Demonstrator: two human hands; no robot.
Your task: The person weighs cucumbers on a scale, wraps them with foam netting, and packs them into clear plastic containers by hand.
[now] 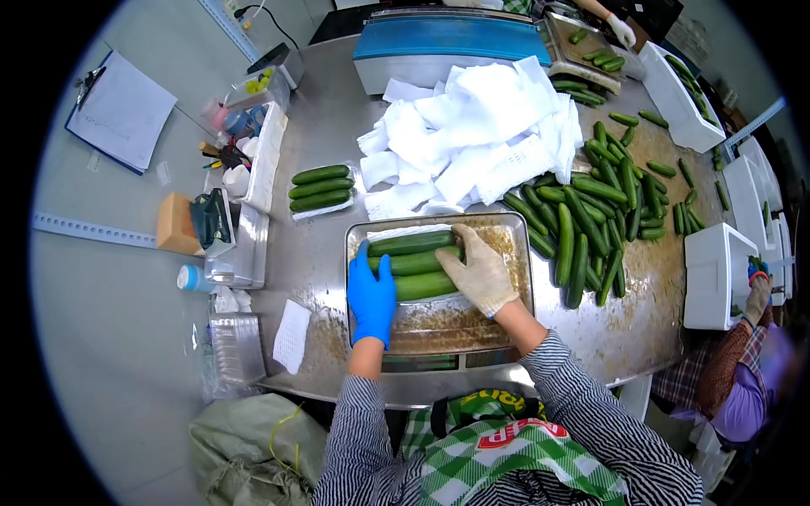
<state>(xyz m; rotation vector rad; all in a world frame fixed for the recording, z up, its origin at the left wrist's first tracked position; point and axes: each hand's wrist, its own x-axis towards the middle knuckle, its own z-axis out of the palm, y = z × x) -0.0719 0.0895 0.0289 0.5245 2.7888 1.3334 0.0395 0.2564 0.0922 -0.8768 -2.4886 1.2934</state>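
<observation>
Three cucumbers point(419, 263) lie side by side in a shallow metal tray point(447, 335), with some white foam netting behind them. My left hand point(371, 295), in a blue glove, is closed around their left ends, thumb and fingers on the skins. At the right ends my right hand point(479, 274), in a pale knit glove, grips them from above. Left of the tray's far corner sits a finished-looking row of cucumbers point(321, 187) on a white base. A small piece of white foam netting point(292, 336) lies on the table at the near left.
Behind the tray is a heap of white foam netting point(481, 135), backed by a blue-topped machine point(451, 38). Loose cucumbers point(591, 219) pile up on the right. White foam boxes point(707, 278) line the right edge, where another person's gloved hand point(757, 297) reaches in. Supply bins point(268, 156) stand left.
</observation>
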